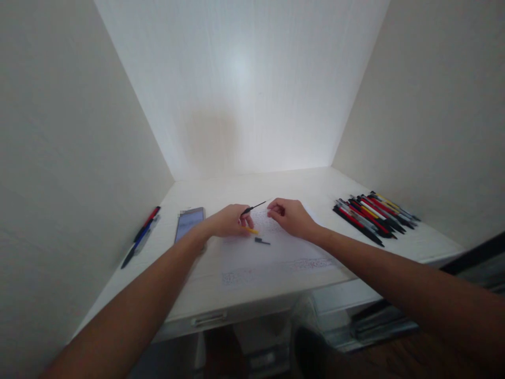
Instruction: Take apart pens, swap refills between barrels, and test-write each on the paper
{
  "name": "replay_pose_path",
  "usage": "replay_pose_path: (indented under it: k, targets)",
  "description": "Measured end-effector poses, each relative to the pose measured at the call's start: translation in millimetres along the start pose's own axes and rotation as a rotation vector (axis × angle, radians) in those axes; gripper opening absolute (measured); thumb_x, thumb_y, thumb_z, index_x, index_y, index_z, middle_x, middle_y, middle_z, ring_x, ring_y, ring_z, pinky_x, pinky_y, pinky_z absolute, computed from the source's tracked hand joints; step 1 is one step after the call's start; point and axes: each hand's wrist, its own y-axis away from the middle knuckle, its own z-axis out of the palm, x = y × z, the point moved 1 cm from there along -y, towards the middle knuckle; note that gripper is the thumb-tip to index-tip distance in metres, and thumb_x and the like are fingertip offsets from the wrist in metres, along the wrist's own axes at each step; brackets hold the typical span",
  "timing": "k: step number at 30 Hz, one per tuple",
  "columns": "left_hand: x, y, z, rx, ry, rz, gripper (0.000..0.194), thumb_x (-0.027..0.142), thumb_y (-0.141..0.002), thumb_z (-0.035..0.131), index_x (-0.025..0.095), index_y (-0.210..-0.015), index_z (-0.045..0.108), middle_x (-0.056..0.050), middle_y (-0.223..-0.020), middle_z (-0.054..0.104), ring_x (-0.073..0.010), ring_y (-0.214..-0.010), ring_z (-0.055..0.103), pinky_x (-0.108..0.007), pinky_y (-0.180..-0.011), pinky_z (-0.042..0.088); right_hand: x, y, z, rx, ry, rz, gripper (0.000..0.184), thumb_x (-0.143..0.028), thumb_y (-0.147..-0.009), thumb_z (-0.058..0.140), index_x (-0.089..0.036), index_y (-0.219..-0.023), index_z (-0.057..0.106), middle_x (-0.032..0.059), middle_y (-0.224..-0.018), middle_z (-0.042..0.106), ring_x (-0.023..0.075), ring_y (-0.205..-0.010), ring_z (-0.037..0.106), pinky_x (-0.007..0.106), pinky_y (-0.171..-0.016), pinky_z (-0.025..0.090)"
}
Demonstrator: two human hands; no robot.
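My left hand (229, 221) rests on a white sheet of paper (276, 252) and pinches a thin black pen refill (253, 208) that points up to the right. Under its fingers lies a yellow pen part (251, 230). A small black pen part (262, 241) lies on the paper just in front. My right hand (290, 216) is beside the refill's tip with its fingers curled; what they hold, if anything, is too small to make out.
A phone (189, 222) lies left of my left hand. Red, blue and black pens (141, 237) lie near the left wall. A pile of several pens (373, 215) sits at the right. White desk (414, 242) between walls, drawer below.
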Motion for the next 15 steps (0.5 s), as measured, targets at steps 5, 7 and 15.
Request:
replay_pose_path:
  k: [5,7,15]
  targets:
    - [4.3,0.9,-0.7,0.055,-0.018,0.012,0.008,0.024,-0.064,0.075,0.023,-0.067,0.067,-0.002,-0.068,0.068,-0.0147,-0.056,0.055,-0.024,-0.051,0.036,-4.1,7.3,2.3,0.033,-0.130,0.106,0.010,-0.025,-0.082,0.064,-0.018,-0.088,0.068,0.0056,-0.083,0.072,0.0159,-0.073,0.063,0.029,-0.067,0.047]
    - [7.8,0.6,-0.4,0.075,-0.020,0.000,0.004,0.022,-0.068,0.071,0.022,-0.067,0.068,-0.003,-0.068,0.068,-0.0147,-0.057,0.055,-0.025,-0.053,0.037,-7.6,9.5,3.7,0.054,-0.180,0.130,0.011,-0.026,-0.081,0.066,-0.019,-0.088,0.068,0.0057,-0.083,0.072,0.0160,-0.072,0.063,0.030,-0.067,0.048]
    - [31.5,6.5,4.0,-0.038,0.442,-0.117,0.012,0.025,-0.068,0.074,0.021,-0.070,0.062,-0.005,-0.079,0.069,-0.0184,-0.071,0.063,-0.031,-0.067,0.050,-48.9,34.2,-1.4,0.371,-0.583,0.214,0.013,-0.029,-0.080,0.068,-0.019,-0.090,0.067,0.0044,-0.081,0.072,0.0169,-0.074,0.067,0.034,-0.072,0.054]
